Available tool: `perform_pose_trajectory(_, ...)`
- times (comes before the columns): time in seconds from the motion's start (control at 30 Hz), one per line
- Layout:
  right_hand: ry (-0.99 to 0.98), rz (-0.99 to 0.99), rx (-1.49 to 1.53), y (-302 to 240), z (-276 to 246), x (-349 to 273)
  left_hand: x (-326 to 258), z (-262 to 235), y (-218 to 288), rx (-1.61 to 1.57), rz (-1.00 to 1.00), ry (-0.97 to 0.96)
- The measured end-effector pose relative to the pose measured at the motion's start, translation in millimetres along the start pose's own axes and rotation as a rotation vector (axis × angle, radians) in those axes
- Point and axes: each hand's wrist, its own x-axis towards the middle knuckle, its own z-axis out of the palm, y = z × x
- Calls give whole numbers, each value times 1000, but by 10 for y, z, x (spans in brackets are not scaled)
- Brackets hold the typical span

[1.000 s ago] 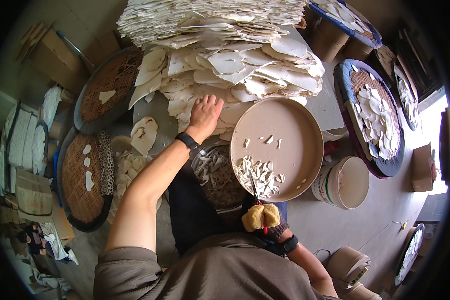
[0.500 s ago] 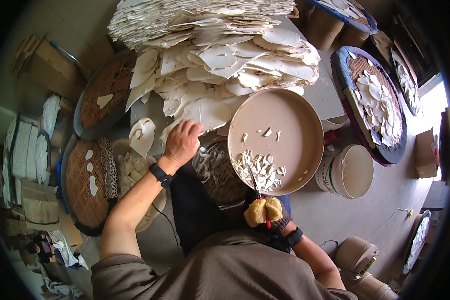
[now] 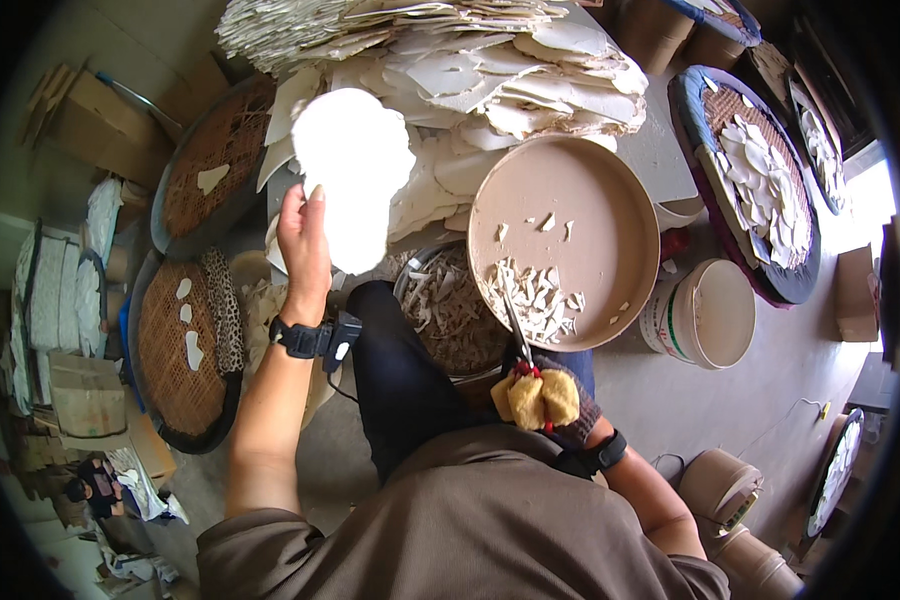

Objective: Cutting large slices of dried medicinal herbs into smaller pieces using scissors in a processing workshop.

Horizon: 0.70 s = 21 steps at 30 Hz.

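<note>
My left hand holds up a large, flat, pale sheet, gripped by its lower left edge. The sheet is lit so brightly that its surface detail is lost. Scissors with yellow padding around the handles are in my gloved right hand; its fingers are partly hidden under the padding. The blades point away from me, over a round tan tray. White broken pieces lie heaped in the tray's near left part. Behind the sheet rises a big pile of similar off-white sheets.
Between my knees and the table is a basin of scraps. A white bucket stands right of the tray. Woven trays flank me: one with several white pieces at right, another with a few pieces at left.
My left hand has taken a sheet from the near side of the pile and lifted it, turning upright. The scissors have stayed over the tray.
</note>
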Motion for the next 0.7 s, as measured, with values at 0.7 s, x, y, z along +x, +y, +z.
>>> perform_pose_trajectory(0.7, -154, -480, -672, 23, 181, 405, -1273, 647, 182, -265, -316, -118)
